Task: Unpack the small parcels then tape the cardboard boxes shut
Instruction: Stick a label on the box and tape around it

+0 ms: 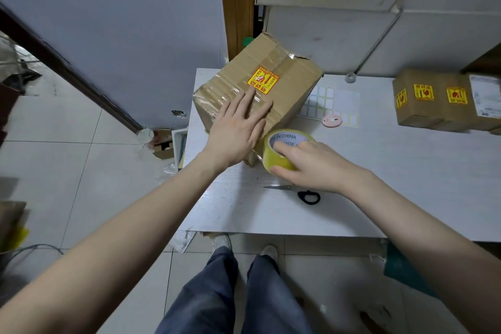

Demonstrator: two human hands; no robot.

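Note:
A brown cardboard box (282, 68) with clear tape over its top and a yellow fragile sticker stands on the white table (393, 171), turned at an angle. My left hand (238, 127) lies flat on its near top with straight fingers. My right hand (311, 165) grips a roll of yellow tape (279, 154) held against the box's near corner, a finger inside the core and the thumb on the outside.
Black-handled scissors (306, 194) lie just below my right hand. A sheet of white labels (333, 102) and a pink round thing (332, 120) lie right of the box. Several small boxes with yellow stickers (433, 103) stand at the far right. Clutter covers the floor at left.

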